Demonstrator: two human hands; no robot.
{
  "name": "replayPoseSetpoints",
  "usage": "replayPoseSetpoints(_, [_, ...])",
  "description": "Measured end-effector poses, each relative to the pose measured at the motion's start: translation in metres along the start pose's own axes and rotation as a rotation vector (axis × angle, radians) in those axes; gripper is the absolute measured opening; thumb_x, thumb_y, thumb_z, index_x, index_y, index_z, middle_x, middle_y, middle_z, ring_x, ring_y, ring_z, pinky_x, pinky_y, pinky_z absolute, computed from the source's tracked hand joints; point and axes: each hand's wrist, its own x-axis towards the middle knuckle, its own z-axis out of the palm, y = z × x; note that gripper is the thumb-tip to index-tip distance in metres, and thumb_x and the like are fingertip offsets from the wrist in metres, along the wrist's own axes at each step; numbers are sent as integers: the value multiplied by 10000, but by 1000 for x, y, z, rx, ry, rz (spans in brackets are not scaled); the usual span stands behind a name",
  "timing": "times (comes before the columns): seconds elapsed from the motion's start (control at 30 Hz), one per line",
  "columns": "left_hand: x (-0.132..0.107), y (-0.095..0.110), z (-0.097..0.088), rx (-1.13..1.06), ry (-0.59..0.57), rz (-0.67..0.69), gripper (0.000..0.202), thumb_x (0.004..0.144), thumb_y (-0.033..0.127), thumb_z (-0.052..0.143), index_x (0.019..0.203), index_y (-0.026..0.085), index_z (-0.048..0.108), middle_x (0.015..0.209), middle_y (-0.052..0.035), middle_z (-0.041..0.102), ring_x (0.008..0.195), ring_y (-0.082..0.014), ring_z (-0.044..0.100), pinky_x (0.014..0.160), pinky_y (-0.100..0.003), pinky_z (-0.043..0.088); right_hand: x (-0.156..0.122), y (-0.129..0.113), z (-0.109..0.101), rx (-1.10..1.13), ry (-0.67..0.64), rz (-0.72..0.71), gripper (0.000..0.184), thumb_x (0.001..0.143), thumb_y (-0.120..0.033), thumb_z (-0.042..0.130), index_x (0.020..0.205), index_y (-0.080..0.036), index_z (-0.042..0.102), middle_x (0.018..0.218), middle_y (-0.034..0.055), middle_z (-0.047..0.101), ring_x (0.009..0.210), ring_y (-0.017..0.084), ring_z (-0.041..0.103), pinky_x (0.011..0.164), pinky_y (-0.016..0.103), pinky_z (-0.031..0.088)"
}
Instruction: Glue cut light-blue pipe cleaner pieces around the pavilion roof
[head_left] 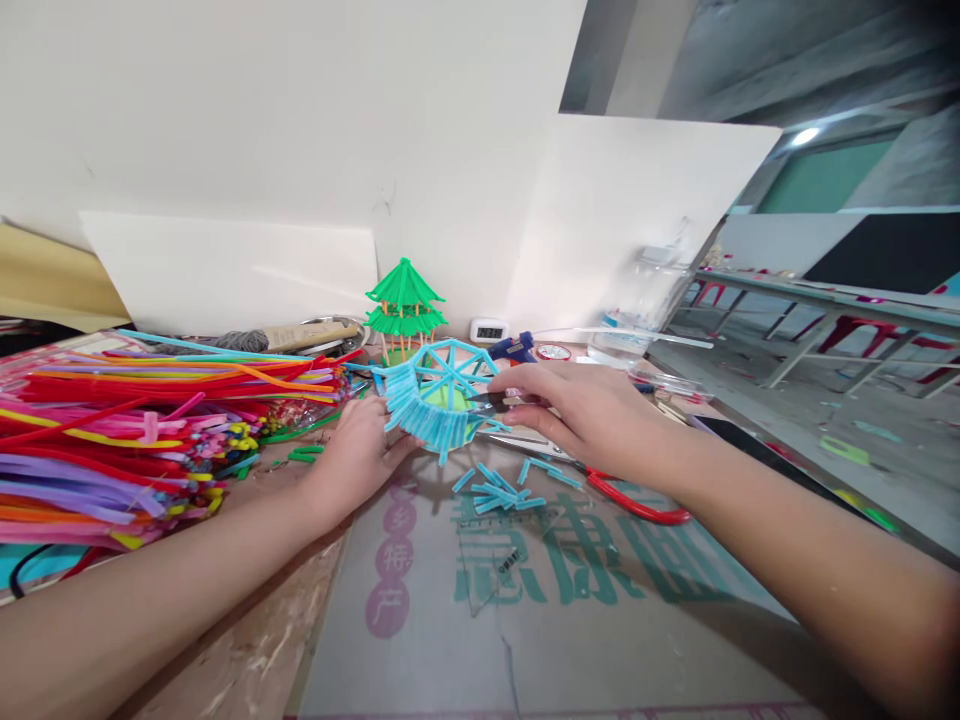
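Observation:
My left hand [365, 445] is closed on the lower left edge of a light blue pagoda-style roof [427, 415] made of pipe cleaners, held tilted above the board. Short strips cover its left and front sides, while bare spokes show at the back. My right hand [574, 400] pinches dark metal tweezers [487, 402], their tips at the roof's right side. Whether the tips grip a strip is too small to tell. Below lie several cut blue pipe cleaner pieces [502, 492]. Red-handled scissors [637, 512] rest under my right forearm.
Bundles of colourful pipe cleaners [97, 485] fill the left side. Behind the roof stand a green pagoda model [405, 310], a digital clock [489, 330] and a blue glue gun [514, 348]. A clear bottle [637, 300] is at back right. A transparent set square [484, 575] lies on the printed board [420, 675].

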Motion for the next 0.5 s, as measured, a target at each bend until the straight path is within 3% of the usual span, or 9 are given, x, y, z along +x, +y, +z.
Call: replayPoseSetpoints(0.5, [0, 2, -1, -15, -4, -4, 184, 842, 304, 623, 995, 231, 693, 1051, -78, 685, 1042, -272, 614, 912, -404, 486, -1, 1, 6, 24, -9, -15, 231, 969, -321, 471, 1081, -205, 636, 953, 56, 737, 849, 206, 683, 661, 280, 412])
